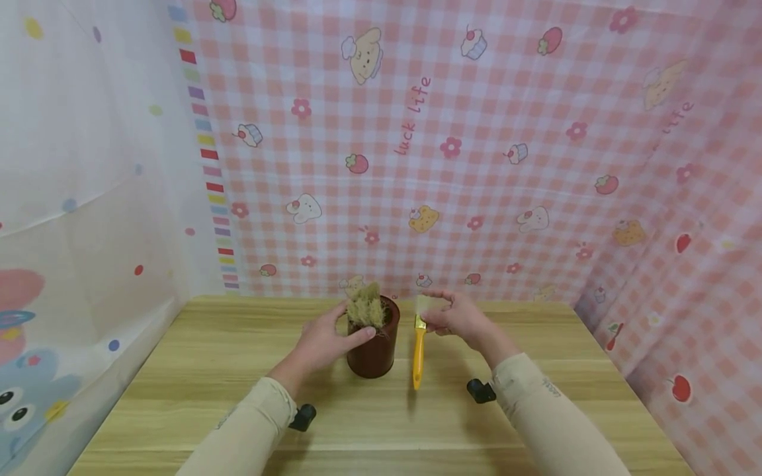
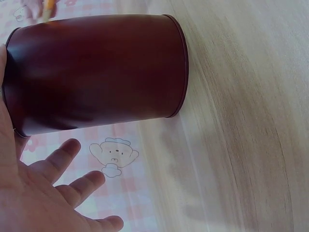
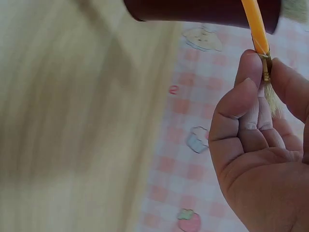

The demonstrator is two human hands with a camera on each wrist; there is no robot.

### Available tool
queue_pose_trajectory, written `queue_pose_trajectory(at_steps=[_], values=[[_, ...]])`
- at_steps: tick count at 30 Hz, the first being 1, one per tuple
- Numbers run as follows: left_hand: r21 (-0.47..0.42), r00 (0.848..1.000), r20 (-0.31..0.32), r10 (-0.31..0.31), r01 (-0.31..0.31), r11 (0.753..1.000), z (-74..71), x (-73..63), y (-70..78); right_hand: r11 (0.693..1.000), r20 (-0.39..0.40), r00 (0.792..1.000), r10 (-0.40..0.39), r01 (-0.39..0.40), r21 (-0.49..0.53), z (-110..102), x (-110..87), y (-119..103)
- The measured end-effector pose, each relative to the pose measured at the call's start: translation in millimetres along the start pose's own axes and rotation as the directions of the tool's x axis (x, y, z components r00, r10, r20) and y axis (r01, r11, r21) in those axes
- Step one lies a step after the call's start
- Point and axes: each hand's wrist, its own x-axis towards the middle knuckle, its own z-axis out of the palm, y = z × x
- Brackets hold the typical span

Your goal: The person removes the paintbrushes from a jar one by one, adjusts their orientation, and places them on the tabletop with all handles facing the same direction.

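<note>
In the head view a dark brown cylindrical cup (image 1: 372,354) stands upright, with a fuzzy yellow-green tuft (image 1: 366,309) sticking out of its top. My left hand (image 1: 326,336) grips the cup near its rim from the left, thumb in front. Its other fingers spread loosely beside the cup in the left wrist view. Whether the cup's base touches the table is hard to tell. To the right, my right hand (image 1: 458,318) pinches a paintbrush (image 1: 419,350) at its metal collar between thumb and fingertips. The brush hangs with pale bristles (image 3: 271,99) up and yellow handle down.
A light wood-grain table (image 1: 369,430) lies under both hands. Pink checked cloth (image 1: 387,231) hangs behind it and at the right, pale printed cloth (image 1: 107,198) at the left. Small black devices (image 1: 481,391) sit by both wrists.
</note>
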Motion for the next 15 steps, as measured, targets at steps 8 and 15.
queue_pose_trajectory(at_steps=[8,15], values=[[0.001,1.0,-0.006,0.007,-0.007,1.0,0.7,0.4,-0.6,0.999,0.058,0.998,0.021,-0.023,0.041,15.9,-0.9,22.2],[0.001,1.0,-0.003,-0.004,0.004,1.0,1.6,0.8,-1.8,0.999,0.064,0.997,0.042,-0.044,0.03,27.6,-1.2,35.8]])
